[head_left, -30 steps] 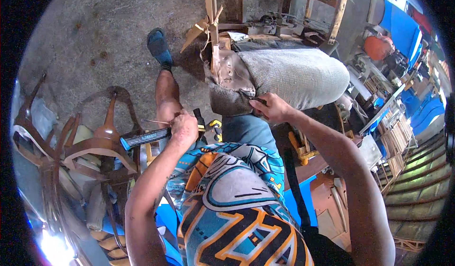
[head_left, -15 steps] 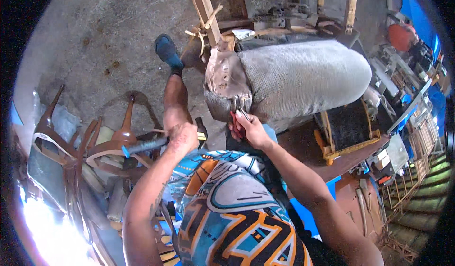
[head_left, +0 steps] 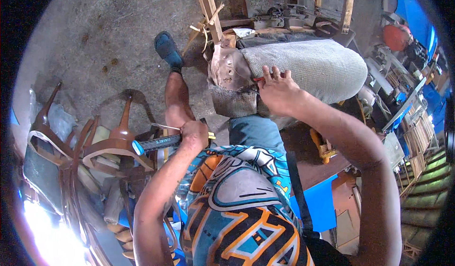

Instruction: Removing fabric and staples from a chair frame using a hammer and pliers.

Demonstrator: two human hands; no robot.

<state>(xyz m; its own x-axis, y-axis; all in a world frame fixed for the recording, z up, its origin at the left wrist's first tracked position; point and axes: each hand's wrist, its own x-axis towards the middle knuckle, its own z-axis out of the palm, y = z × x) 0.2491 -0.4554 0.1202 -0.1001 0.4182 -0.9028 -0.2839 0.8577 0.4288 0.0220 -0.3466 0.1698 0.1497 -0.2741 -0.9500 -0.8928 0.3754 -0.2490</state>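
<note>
My left hand (head_left: 194,134) is closed round a hammer (head_left: 156,144) with a black and blue handle that points left. A thin metal shaft (head_left: 166,126) also sticks out of this hand, and a yellow end shows on its other side. On the grey woven upholstered armrest (head_left: 308,67) rests my right hand (head_left: 279,91), fingers stretched forward over red-handled pliers (head_left: 258,79), mostly hidden under the palm. Beside it, the armrest's front end has a pale brown covering (head_left: 228,69) with small holes or staples. Woven fabric (head_left: 232,101) hangs folded below that end.
Wooden chair frames (head_left: 113,145) stand at the left. A wooden post (head_left: 208,10) rises behind the armrest's end. My sandalled foot (head_left: 167,48) is on the concrete floor. Tools and scrap, including a red rounded object (head_left: 397,37), lie at the right.
My right hand has moved up and right from the armrest's lower front corner onto its top, turning palm down with the pliers. My left hand has shifted slightly right with the hammer.
</note>
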